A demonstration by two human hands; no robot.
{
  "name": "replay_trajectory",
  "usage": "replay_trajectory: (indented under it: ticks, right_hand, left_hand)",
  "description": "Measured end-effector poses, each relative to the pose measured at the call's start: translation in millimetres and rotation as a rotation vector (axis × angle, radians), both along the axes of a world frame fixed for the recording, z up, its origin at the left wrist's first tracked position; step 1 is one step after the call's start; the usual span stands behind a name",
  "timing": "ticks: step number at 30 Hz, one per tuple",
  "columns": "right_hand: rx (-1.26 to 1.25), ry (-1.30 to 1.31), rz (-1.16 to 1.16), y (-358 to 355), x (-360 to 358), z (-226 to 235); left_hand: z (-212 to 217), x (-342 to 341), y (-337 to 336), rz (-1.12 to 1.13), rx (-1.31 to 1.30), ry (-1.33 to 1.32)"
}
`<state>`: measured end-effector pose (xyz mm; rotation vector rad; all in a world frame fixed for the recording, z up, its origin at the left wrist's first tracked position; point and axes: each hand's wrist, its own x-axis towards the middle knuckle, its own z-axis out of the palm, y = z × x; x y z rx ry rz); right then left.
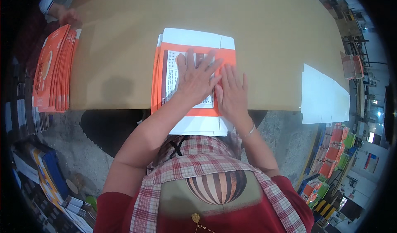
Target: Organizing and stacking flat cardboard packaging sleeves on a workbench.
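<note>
No real grip: left hand [194,76] and right hand [233,93] were both open, palms down, fingers extended, nothing pinched. Couldn't tell how hard they pressed.

Contact was the orange-and-white flat carton [171,76], directly under both. Left hand lay across its printed panel, about mid-length. Right hand sat at the right border, outer fingers reaching about to the edge or past it; too blurred to call. Thumbs close together, touching or not unclear.

Key relation: long axis ran away from the body, roughly square to the near table edge, with a slight skew. Right hand was nearer the right long edge; left hand owned the middle. Far white flap was beyond both sets of fingertips. Near white flap hung past the table edge, above the plaid apron [206,148].

At least one more orange carton [156,69] peeked out along the left side, underneath.

Further out on the tan table [273,47]: fanned stack of orange cartons [53,74] far left, a co-worker's hand [68,17] just beyond it; white sheets [324,98] far right, overhanging the near edge. All well apart from the hands. Only the forearms crossed the near side.
</note>
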<state>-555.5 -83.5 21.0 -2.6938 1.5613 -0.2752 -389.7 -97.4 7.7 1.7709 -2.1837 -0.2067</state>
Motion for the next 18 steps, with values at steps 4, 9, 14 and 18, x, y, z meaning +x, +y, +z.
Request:
replay_trajectory:
  ticks: [4, 9, 14, 18]
  right_hand:
    - [0.297, -0.210, 0.022, 0.5, -71.1, 30.4]
    - [-0.371, 0.051, -0.740, -58.9, -305.3, -6.0]
    - [0.219, 0.105, -0.549, -25.2, -288.7, -15.3]
    - [0.312, 0.314, -0.507, 20.5, -160.5, 45.4]
  left_hand:
    - [9.1, -0.6, -1.4, -0.039, 0.034, -0.046]
    - [23.0, 3.4, 2.2, -0.054, 0.087, -0.100]
    - [21.7, -0.1, 0.6, 0.007, 0.111, -0.196]
    - [18.6, -4.0, -2.8, -0.013, 0.045, -0.126]
